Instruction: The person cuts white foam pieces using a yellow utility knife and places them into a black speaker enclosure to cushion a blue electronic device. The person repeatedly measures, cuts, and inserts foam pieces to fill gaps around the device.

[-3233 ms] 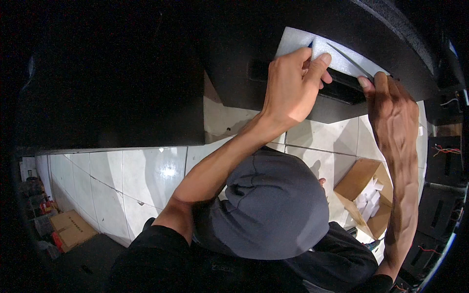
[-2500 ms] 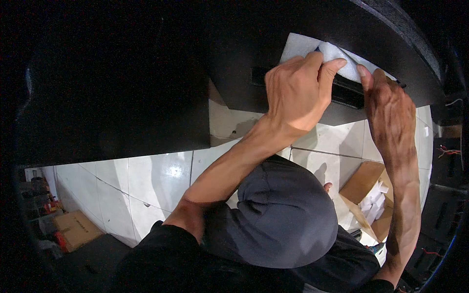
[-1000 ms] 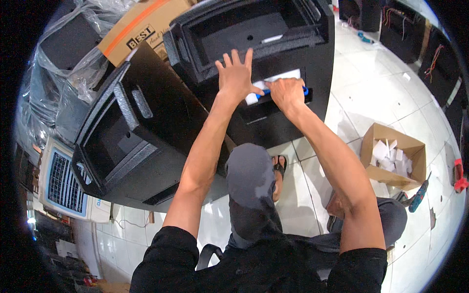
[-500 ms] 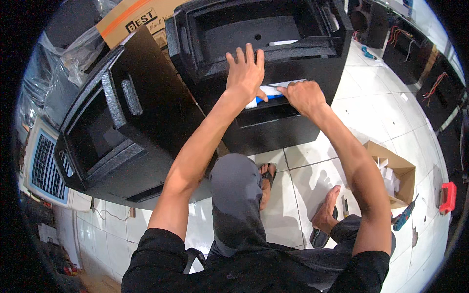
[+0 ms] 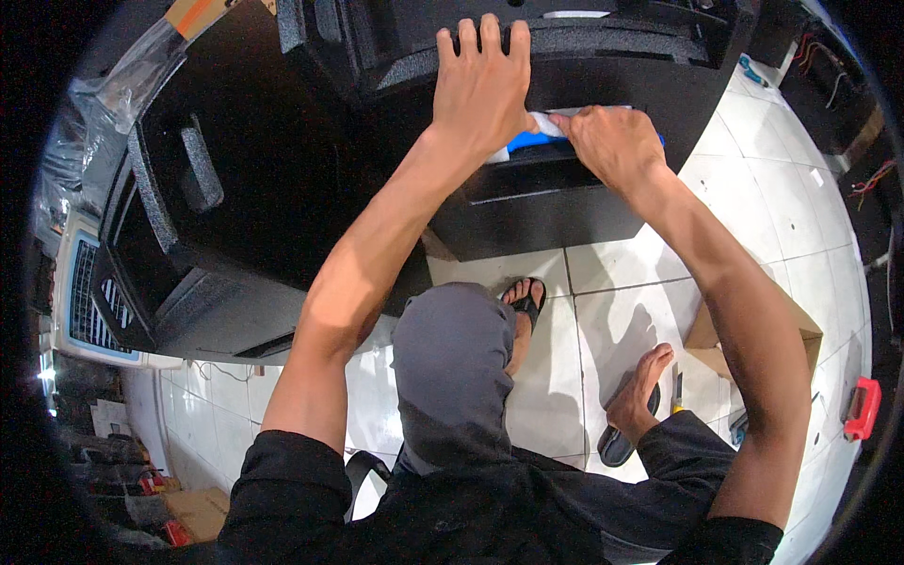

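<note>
A large black speaker cabinet [image 5: 565,221] stands before me, with a slot across its front panel. Along this slot lies a soft white strip [image 5: 546,123] with a bright blue piece [image 5: 530,140] beneath it. My left hand [image 5: 482,94] lies on the cabinet with its fingers spread over the textured ledge, the thumb by the strip's left end. Knuckles up, my right hand [image 5: 617,141] is closed around the strip's right part; its fingertips are mostly hidden. Another white piece [image 5: 576,14] rests in the recess above.
Close on the left is a second black cabinet [image 5: 282,174], with a pale louvred unit [image 5: 83,292] beyond it. On the tiled floor at right are a cardboard box [image 5: 800,325], a knife [image 5: 677,384] by my foot and a red case [image 5: 862,410]. A blue tool [image 5: 750,71] lies farther off.
The view has shifted, so the cabinet sits higher and nearer. My left hand stays on the ledge, and my right hand keeps its hold on the white strip.
</note>
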`<state>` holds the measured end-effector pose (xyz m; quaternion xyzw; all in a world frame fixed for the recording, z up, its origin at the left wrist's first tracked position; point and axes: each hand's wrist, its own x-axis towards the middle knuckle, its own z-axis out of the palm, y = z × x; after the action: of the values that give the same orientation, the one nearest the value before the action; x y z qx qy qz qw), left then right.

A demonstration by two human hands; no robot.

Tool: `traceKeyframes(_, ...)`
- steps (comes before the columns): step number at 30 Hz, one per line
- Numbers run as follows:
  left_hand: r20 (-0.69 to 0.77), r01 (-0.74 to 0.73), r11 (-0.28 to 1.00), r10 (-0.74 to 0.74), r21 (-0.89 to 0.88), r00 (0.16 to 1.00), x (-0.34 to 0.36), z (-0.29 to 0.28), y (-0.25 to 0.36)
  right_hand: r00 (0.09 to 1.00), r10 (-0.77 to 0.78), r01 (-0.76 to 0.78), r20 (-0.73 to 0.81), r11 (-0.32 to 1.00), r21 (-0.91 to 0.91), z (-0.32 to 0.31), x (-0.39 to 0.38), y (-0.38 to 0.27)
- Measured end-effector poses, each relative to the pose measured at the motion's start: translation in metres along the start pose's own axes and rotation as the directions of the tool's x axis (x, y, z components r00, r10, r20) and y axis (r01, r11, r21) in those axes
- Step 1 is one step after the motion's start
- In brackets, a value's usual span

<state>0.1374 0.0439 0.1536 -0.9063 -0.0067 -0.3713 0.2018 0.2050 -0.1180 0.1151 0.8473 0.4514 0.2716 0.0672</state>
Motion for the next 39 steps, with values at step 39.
traceKeyframes(39,-0.067,-0.11,0.99,0.104,-0.094,0.992,0.013,0.004,0.036,1.0,0.025,-0.025,-0.003,0.998,-0.05,0.018,-0.035,0.077)
